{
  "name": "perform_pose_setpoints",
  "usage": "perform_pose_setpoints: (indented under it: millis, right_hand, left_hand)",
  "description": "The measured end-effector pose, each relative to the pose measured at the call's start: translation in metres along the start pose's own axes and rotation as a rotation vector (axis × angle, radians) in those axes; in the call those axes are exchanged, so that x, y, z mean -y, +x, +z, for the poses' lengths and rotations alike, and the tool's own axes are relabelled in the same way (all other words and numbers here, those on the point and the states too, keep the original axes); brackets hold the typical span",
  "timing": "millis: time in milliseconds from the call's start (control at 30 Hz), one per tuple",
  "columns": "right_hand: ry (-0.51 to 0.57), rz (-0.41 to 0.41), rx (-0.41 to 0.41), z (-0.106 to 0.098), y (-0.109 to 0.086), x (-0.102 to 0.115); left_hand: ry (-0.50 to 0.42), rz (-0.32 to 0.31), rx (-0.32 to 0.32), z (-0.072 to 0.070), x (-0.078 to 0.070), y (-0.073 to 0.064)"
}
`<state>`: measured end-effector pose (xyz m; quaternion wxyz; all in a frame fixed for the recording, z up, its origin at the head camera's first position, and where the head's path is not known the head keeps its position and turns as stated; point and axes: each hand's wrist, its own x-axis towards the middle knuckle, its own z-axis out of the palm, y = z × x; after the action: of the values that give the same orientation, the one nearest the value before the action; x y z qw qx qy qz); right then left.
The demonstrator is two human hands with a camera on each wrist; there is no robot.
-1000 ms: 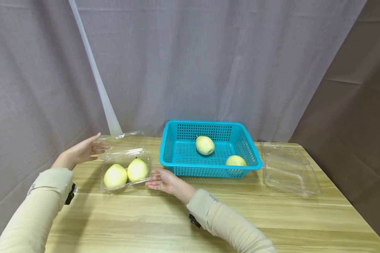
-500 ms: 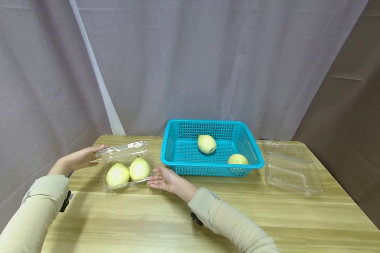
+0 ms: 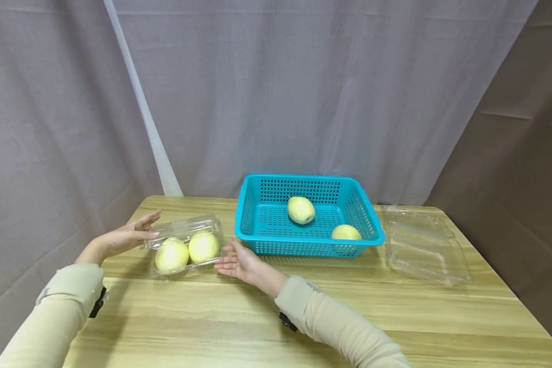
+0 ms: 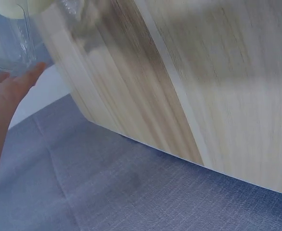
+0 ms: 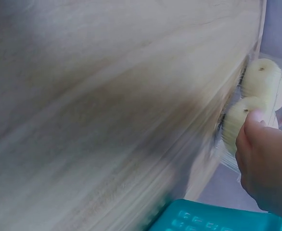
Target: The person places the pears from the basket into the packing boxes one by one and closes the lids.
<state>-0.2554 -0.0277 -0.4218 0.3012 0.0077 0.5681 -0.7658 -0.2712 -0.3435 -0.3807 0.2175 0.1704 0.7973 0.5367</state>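
Two pale yellow pears, a left pear (image 3: 171, 255) and a right pear (image 3: 204, 247), sit side by side in a clear plastic clamshell box on the table. The box's hinged lid (image 3: 182, 226) leans forward, partly over them. My left hand (image 3: 119, 240) is at the lid's left end, its fingers stretched out and spread. Against the box's right end lies my right hand (image 3: 245, 263), palm turned toward it, fingers loosely extended. In the right wrist view its thumb (image 5: 253, 120) overlaps the nearer pear. The left wrist view catches only part of the left hand (image 4: 8, 94) beside clear plastic.
Right of the box stands a blue plastic basket (image 3: 280, 248) holding a rear pear (image 3: 301, 210) and a front pear (image 3: 346, 232). Farther right lies an opened, clear plastic clamshell (image 3: 425, 250). A grey curtain (image 3: 276, 92) hangs behind the wooden table (image 3: 211, 327).
The lid has swung from standing up behind the pears to leaning forward over them. My left hand has followed it at its left end; the right hand has stayed at the box's right end.
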Motion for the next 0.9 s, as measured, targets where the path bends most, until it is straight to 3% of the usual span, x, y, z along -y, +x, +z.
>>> perform_pose_setpoints:
  millis: [567, 900]
  right_hand:
    - [-0.019, 0.006, -0.001, -0.001, 0.007, 0.002]
    - [-0.128, -0.004, -0.047, 0.0, 0.012, -0.005]
  left_hand:
    - [0.296, 0.088, -0.084, 0.021, -0.003, 0.001]
    - [0.417, 0.118, -0.164, 0.031, 0.006, -0.003]
